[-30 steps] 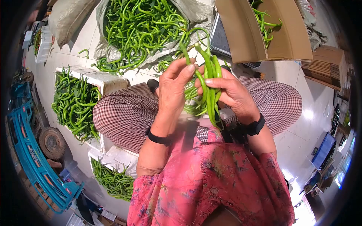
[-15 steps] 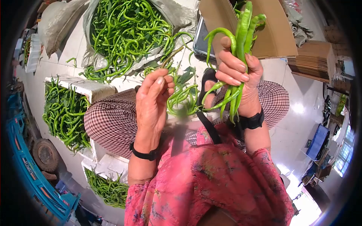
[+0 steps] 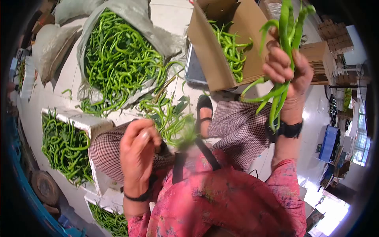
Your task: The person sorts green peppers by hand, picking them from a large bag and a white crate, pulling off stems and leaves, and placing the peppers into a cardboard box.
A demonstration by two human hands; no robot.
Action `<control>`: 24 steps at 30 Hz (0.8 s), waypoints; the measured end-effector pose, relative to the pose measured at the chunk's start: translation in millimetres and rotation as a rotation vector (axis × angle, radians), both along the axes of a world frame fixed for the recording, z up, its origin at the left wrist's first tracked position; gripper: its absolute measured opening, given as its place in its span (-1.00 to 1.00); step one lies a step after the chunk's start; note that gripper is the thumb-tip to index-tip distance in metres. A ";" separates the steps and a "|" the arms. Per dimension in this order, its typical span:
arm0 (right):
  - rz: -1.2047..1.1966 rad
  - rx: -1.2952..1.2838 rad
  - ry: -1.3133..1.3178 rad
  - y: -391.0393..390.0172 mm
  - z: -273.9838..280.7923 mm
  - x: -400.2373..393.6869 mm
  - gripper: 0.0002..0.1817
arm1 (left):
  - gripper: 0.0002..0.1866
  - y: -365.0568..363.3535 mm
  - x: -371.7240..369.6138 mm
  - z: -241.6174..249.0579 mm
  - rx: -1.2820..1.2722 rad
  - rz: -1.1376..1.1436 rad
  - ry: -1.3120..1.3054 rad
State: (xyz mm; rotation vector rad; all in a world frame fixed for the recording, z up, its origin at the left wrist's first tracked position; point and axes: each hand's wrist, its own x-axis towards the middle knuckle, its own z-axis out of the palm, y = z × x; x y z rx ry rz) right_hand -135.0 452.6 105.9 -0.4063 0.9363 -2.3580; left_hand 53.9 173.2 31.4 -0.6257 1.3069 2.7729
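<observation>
My right hand [image 3: 287, 73] is closed around a bunch of long green chili peppers [image 3: 285, 37]. Their ends stick out above the fist and hang below it towards the wrist. My left hand [image 3: 138, 146] is raised over my left knee, its fingers curled in. It is slightly blurred, and I cannot see whether anything is inside the curl. Between my legs, loose peppers [image 3: 169, 122] with some leaves lie on the floor. Behind the right hand's side stands an open cardboard box [image 3: 213, 67] with more peppers [image 3: 233, 51] in it.
A large open sack [image 3: 85, 51] spills peppers at the upper left, with a full sack [image 3: 51, 49] beside it. White foam boxes [image 3: 104, 126] of peppers line my left side. The cardboard box rests on a dark-edged tray [image 3: 193, 69]. Flattened cartons [image 3: 318, 59] are stacked at right.
My view has shifted, showing more of the box's inside. The right hand has moved up and to the right with the peppers. The left hand has moved down and left, away from the pile.
</observation>
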 end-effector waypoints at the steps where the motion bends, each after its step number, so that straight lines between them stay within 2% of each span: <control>1: -0.105 0.133 0.012 7.6 12.2 -5.0 -0.48 | -0.77 -6.0 2.9 10.2 -0.012 0.017 0.014; 3: -0.132 0.318 0.039 31.9 17.3 -34.6 -0.53 | -0.77 -22.9 9.1 17.3 -0.046 0.070 0.022; 4: -0.087 0.340 -0.005 41.7 17.4 -49.4 -0.65 | -0.76 -30.7 9.5 20.6 -0.059 0.074 0.034; 5: -0.098 0.338 -0.003 46.5 13.7 -63.1 -0.65 | -0.76 -37.6 10.1 23.1 -0.061 0.064 0.039; 9: -0.212 0.778 0.053 58.6 -22.7 -105.1 -0.72 | -0.74 -62.5 8.9 26.0 -0.062 0.203 0.009; 10: -0.196 0.887 0.084 60.3 -39.5 -110.6 -0.69 | -0.72 -66.1 5.9 28.4 -0.052 0.221 -0.022; 11: -0.033 0.983 0.035 68.6 -58.4 -120.5 -0.59 | -0.71 -71.6 4.1 27.8 -0.031 0.203 -0.016; 13: 0.038 1.285 0.331 76.0 -97.9 -119.5 -0.41 | -0.70 -84.8 0.9 28.3 -0.191 0.134 -0.012; 14: 0.092 1.541 0.395 84.0 -99.4 -118.8 -0.34 | -0.67 -98.7 0.9 27.3 -0.268 0.040 0.009; 15: 0.155 1.794 0.462 85.1 -96.0 -117.0 -0.27 | -0.67 -109.2 0.0 22.3 -0.296 0.085 -0.033; 16: 0.285 1.858 0.528 92.3 -99.3 -126.2 -0.30 | -0.65 -123.8 -0.4 14.5 -0.308 0.086 -0.045; 17: 0.296 1.855 0.525 99.4 -102.0 -130.2 -0.30 | -0.64 -136.0 0.1 6.4 -0.322 0.088 -0.058; 18: 0.280 1.760 0.396 103.2 -101.5 -132.0 -0.33 | -0.60 -140.2 -2.8 -0.1 -0.353 0.185 -0.141; 19: 0.262 1.665 0.270 105.5 -101.2 -133.8 -0.36 | -0.60 -147.2 -2.8 -11.0 -0.355 0.186 -0.149; 21: 0.265 1.684 0.181 99.4 -94.9 -132.2 -0.38 | -0.64 -163.5 -1.8 -43.9 -0.315 0.235 -0.218; 23: 0.329 1.622 0.590 106.3 -115.8 -131.2 -0.36 | -0.62 -169.0 1.0 -78.5 -0.371 0.180 -0.338; 24: 0.361 1.617 0.744 115.5 -143.7 -130.7 -0.36 | -0.63 -168.1 2.6 -98.9 -0.387 0.156 -0.445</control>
